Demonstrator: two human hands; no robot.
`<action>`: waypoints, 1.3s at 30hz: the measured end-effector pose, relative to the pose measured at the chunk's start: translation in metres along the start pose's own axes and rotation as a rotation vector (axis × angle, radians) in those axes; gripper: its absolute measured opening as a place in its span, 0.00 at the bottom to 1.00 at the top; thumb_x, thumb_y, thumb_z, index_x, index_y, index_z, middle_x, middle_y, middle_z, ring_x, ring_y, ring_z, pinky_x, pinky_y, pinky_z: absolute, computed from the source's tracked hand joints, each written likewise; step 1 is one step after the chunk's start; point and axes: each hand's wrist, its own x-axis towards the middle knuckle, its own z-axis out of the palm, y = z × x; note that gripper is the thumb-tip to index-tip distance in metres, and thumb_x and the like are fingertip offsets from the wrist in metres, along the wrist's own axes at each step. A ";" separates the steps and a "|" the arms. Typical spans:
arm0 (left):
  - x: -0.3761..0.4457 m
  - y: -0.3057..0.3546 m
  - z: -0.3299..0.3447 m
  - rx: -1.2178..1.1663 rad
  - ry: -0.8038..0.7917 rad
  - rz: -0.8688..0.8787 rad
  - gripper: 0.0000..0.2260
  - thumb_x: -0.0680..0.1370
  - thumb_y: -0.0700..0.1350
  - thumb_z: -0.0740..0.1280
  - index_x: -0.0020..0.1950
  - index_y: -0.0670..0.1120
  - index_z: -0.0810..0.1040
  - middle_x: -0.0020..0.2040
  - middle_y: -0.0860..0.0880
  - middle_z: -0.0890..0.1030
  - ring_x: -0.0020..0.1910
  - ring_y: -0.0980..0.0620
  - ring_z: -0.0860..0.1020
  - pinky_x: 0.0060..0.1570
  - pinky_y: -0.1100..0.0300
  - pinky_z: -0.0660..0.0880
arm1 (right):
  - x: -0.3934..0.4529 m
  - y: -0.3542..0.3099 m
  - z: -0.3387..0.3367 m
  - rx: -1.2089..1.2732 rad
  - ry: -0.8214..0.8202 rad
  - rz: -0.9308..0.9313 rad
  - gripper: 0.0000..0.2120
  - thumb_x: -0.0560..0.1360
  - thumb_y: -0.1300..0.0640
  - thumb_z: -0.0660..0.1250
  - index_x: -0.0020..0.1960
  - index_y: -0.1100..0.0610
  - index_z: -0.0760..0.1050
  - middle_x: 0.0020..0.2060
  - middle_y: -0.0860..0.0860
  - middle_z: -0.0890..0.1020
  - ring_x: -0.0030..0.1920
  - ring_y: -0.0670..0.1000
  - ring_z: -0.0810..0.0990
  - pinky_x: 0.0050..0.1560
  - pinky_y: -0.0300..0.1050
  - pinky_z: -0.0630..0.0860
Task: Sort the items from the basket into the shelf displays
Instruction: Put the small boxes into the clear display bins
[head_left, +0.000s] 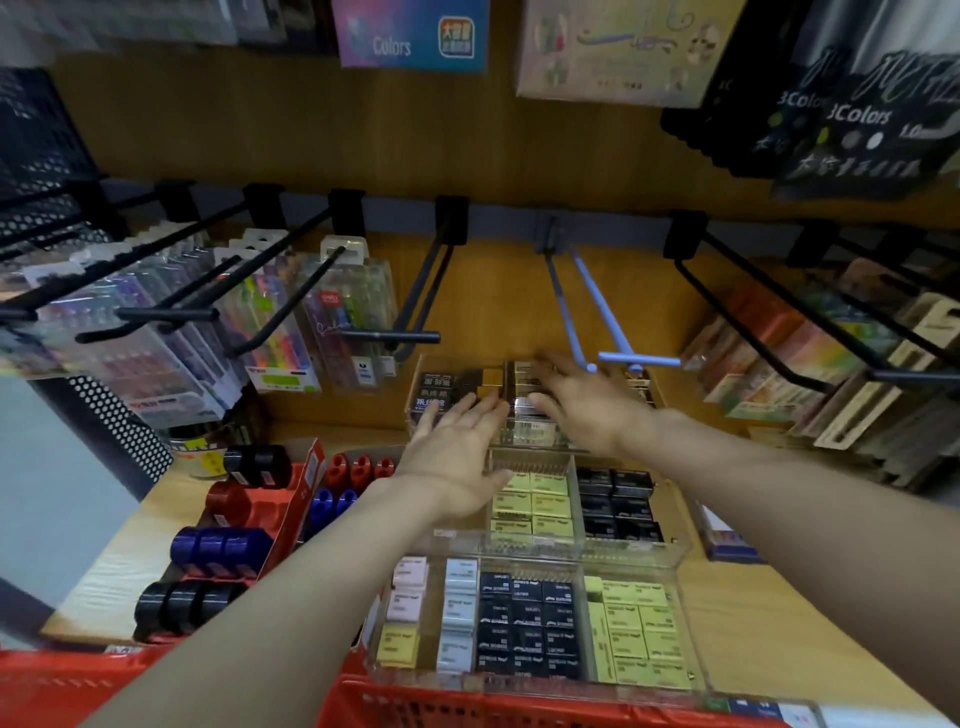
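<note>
At the back of the stationery shelf, both hands are reaching over the top clear tray (462, 364) of small black and gold boxes (441, 387): left hand (457, 447) spread flat, right hand (582, 400) pressing loosely (nothing pinched). The red basket (467, 706) is sitting nearest the person.

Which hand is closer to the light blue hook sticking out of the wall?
Right. The right hand reaches just under and beside the light blue hook. The left hand lies lower and further left, over the clear tray.
</note>
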 end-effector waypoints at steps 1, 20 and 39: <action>0.000 0.001 -0.001 0.000 -0.008 -0.001 0.35 0.81 0.58 0.62 0.81 0.53 0.47 0.82 0.55 0.46 0.80 0.55 0.43 0.77 0.49 0.36 | -0.010 -0.002 0.004 0.017 0.046 -0.029 0.25 0.83 0.42 0.47 0.76 0.51 0.59 0.77 0.52 0.62 0.76 0.55 0.60 0.75 0.61 0.54; -0.122 0.059 0.031 -0.182 0.231 0.170 0.12 0.77 0.40 0.66 0.60 0.44 0.79 0.57 0.45 0.80 0.58 0.44 0.76 0.58 0.48 0.74 | -0.173 -0.022 0.062 0.369 0.402 -0.239 0.11 0.76 0.63 0.64 0.56 0.58 0.80 0.53 0.52 0.79 0.56 0.53 0.77 0.58 0.51 0.75; -0.284 0.053 0.301 -0.188 -0.831 -0.198 0.15 0.78 0.41 0.68 0.64 0.47 0.78 0.64 0.45 0.79 0.62 0.46 0.77 0.57 0.60 0.71 | -0.351 -0.049 0.302 0.600 -0.663 0.303 0.11 0.81 0.63 0.61 0.61 0.57 0.76 0.52 0.56 0.81 0.50 0.56 0.80 0.53 0.55 0.77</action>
